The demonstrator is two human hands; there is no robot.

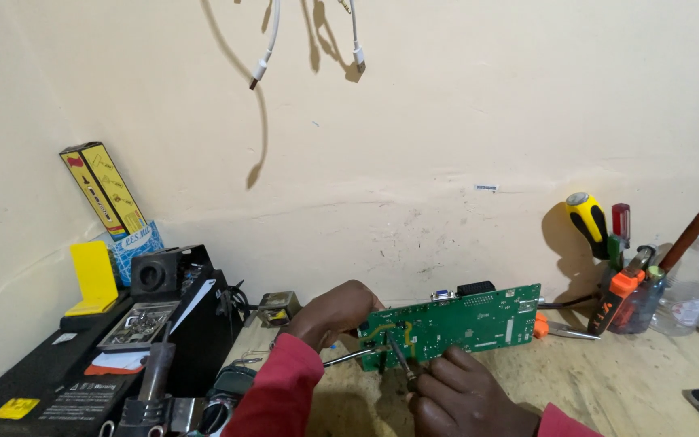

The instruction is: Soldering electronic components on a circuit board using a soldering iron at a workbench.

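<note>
A green circuit board [463, 324] stands tilted on its edge over the wooden bench [608, 380], with connectors along its top. My left hand [329, 311], in a red sleeve, grips the board's left end from behind. My right hand [459, 396] holds a thin dark-tipped tool [400, 356] whose tip touches the board's lower left area. A thin metal rod [349, 356] also reaches the board's lower left corner.
A black battery-like box [66, 388] with a tray of small metal parts [137, 324] sits at left, with yellow boxes [103, 190] against the wall. A cup of screwdrivers [620, 275] and a clear bottle [693, 283] stand at right. Cables [269, 48] hang on the wall.
</note>
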